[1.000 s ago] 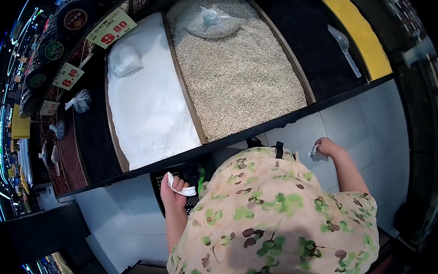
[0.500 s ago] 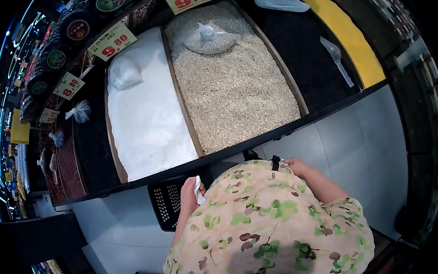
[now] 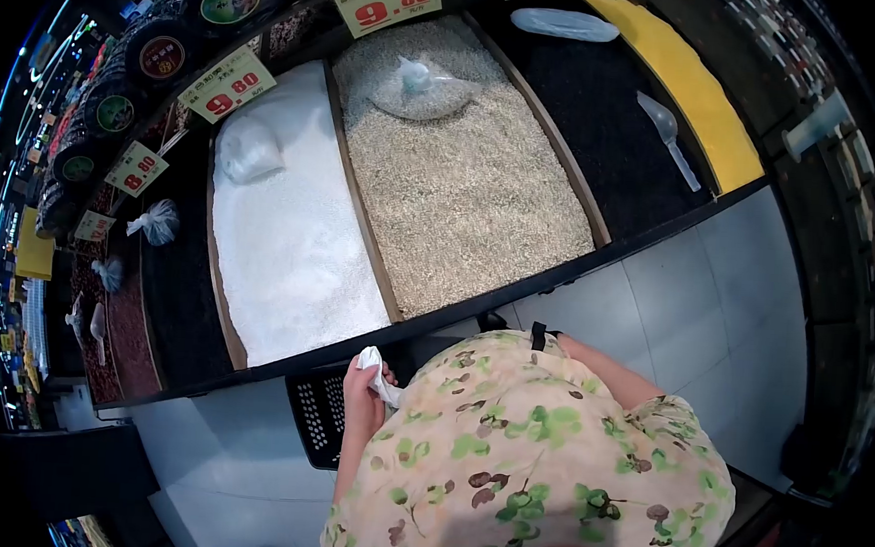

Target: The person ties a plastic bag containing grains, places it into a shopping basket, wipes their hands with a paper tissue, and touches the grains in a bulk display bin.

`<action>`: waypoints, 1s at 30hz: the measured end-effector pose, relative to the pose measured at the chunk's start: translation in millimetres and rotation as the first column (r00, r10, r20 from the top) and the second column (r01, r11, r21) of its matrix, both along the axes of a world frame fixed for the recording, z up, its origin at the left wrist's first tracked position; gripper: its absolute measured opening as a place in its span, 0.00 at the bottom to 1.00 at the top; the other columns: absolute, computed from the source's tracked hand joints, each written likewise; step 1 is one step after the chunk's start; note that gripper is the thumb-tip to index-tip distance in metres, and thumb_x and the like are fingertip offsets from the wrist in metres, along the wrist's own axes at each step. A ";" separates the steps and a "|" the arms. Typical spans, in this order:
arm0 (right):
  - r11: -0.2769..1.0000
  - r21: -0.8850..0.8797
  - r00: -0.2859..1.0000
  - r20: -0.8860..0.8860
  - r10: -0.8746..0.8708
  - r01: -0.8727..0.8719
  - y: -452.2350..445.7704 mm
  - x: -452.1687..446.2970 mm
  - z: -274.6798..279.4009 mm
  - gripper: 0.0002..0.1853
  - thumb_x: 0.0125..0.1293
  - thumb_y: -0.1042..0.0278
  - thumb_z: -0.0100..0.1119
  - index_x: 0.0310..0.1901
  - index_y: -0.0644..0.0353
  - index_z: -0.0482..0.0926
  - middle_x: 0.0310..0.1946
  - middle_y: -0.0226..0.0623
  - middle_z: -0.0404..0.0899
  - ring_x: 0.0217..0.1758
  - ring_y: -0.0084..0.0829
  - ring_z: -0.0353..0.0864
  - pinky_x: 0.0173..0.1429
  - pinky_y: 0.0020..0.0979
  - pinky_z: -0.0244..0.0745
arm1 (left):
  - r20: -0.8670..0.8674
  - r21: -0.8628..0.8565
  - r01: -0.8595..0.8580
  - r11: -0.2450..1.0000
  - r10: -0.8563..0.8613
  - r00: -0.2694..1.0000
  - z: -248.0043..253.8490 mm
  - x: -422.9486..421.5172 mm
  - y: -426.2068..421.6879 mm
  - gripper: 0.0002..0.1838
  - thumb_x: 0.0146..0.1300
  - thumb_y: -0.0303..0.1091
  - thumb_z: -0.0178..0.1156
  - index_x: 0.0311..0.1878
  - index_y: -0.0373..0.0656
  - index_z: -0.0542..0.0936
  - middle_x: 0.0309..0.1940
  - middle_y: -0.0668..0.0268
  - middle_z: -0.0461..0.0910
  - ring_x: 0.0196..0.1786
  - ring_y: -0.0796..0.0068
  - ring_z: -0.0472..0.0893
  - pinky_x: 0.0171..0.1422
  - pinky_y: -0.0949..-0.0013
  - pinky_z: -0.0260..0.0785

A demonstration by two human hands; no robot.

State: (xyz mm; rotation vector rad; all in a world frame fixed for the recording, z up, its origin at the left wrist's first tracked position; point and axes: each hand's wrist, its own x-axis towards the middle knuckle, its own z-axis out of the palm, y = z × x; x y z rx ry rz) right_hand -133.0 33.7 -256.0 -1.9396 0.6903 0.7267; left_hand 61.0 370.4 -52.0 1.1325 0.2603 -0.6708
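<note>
My left hand (image 3: 366, 394) is closed on a crumpled white tissue (image 3: 379, 378), beside the patterned shirt (image 3: 537, 450) and just in front of the display's edge. Of my right arm only the forearm (image 3: 612, 372) shows; the hand is hidden behind the front of the shirt, near a black strap (image 3: 538, 336). Beyond the hands lie a bin of white grain (image 3: 295, 235) and a bin of beige grain (image 3: 472, 195), each with a tied plastic bag on top.
A black perforated basket (image 3: 319, 417) stands on the floor below the display. To the right, a clear scoop (image 3: 670, 137) lies on dark grain (image 3: 593, 113), beside a yellow strip (image 3: 694, 89). Price signs (image 3: 386, 5) line the back. Pale floor tiles (image 3: 236, 462) show at left.
My right hand, seen earlier holding something pale and crumpled, has moved left and out of sight behind the shirt. My left hand has shifted slightly, still with the tissue. The view has tilted.
</note>
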 end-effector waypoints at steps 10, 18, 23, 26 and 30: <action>0.973 0.230 0.995 0.094 -0.038 0.016 -8.9 0.3 19.5 0.20 0.55 0.55 0.59 0.47 0.57 0.79 0.44 0.47 0.81 0.45 0.40 0.80 0.48 0.38 0.73 | 0.134 0.265 0.130 0.956 -0.170 0.976 -0.6 -3.2 -4.2 0.07 0.59 0.22 0.57 0.41 0.37 0.75 0.32 0.66 0.79 0.33 0.80 0.77 0.39 0.77 0.69; 0.854 -0.479 0.966 0.049 0.254 -0.200 -22.9 28.1 155.6 0.13 0.58 0.61 0.55 0.42 0.55 0.82 0.34 0.47 0.81 0.39 0.46 0.81 0.45 0.38 0.76 | 0.511 0.201 0.147 0.968 -0.232 0.828 21.9 -1.3 -28.5 0.11 0.55 0.13 0.57 0.40 0.37 0.77 0.49 0.59 0.75 0.48 0.74 0.75 0.54 0.73 0.68; 0.986 0.133 0.641 0.767 -0.040 -0.097 25.8 86.4 258.1 0.32 0.56 0.63 0.65 0.63 0.55 0.67 0.52 0.42 0.75 0.48 0.32 0.79 0.45 0.31 0.76 | 0.604 0.055 0.340 0.939 -0.302 0.738 50.1 1.0 -79.0 0.12 0.51 0.12 0.60 0.35 0.39 0.78 0.41 0.63 0.72 0.46 0.72 0.74 0.52 0.71 0.66; 0.928 0.233 0.699 0.714 0.039 -0.289 62.9 106.6 273.0 0.39 0.56 0.67 0.65 0.69 0.54 0.57 0.53 0.43 0.74 0.48 0.34 0.78 0.51 0.30 0.74 | 0.469 -0.067 0.417 0.906 -0.340 0.815 60.8 -10.3 -113.7 0.12 0.53 0.14 0.60 0.40 0.38 0.77 0.42 0.65 0.74 0.46 0.77 0.75 0.50 0.74 0.68; 0.978 0.138 0.651 0.759 -0.005 -0.154 55.9 103.6 254.4 0.26 0.60 0.80 0.54 0.61 0.57 0.69 0.50 0.45 0.79 0.52 0.38 0.80 0.55 0.30 0.72 | 0.411 -0.016 0.561 0.828 -0.506 0.758 49.9 -12.2 -113.1 0.18 0.60 0.22 0.59 0.55 0.38 0.74 0.52 0.62 0.74 0.56 0.75 0.73 0.60 0.71 0.66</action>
